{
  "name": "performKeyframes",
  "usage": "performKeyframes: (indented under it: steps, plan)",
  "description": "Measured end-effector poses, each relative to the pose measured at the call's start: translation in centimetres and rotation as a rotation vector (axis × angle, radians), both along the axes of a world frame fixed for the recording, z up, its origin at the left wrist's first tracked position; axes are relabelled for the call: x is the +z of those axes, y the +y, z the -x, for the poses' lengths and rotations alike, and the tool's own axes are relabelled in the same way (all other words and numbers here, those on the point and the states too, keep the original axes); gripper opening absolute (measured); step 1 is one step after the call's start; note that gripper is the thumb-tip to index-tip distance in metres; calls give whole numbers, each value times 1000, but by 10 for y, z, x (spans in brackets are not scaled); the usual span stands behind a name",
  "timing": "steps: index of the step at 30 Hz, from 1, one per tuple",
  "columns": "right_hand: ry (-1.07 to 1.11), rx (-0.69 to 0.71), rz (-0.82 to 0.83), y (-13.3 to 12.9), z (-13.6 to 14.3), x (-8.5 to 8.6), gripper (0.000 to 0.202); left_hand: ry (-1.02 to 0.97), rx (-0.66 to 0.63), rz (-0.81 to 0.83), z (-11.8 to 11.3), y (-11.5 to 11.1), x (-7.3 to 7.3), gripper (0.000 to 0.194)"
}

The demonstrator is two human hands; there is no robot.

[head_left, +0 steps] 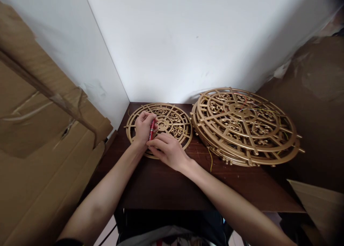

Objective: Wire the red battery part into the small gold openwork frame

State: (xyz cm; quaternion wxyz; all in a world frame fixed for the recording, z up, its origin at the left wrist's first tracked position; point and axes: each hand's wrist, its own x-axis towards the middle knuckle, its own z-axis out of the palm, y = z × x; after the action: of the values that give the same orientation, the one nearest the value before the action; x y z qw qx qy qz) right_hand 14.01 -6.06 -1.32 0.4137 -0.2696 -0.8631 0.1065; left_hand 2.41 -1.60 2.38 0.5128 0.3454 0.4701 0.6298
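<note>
Red and slim, a pen-like tool stands steeply tilted in the left hand, whose fingers are closed narrowly around its upper part. The right hand comes in from the other side with its fingers bent and drawn close together—the thumb and fingertips are at the tool's lower end, though I cannot tell how firmly they pinch it. Both hands are over a round gold frame that lies flat on the dark reddish-brown table; it has concentric rings, straight spokes and curled scrollwork, and the hands hide part of its near left side. Whether the tool's tip touches the frame is hidden by the fingers.

Just to the right of that frame is a stack of similar gold frames, piled unevenly, with thin coloured wires across the top one. A yellow wire curves down onto the table beside the near left edge of the stack. Behind everything rises a white wall. Brown cardboard with tape on it fills the left side, and more cardboard stands on the right—a paler flap juts in below it.
</note>
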Motion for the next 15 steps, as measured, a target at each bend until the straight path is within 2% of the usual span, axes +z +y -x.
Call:
performKeyframes:
  steps: [9, 15]
  plan:
    - [95, 49, 214, -5, 2, 0, 17, -39, 5, 10, 4, 3, 1, 22]
    - [335, 112, 486, -8, 8, 3, 9, -86, 34, 2, 7, 5, -1, 20]
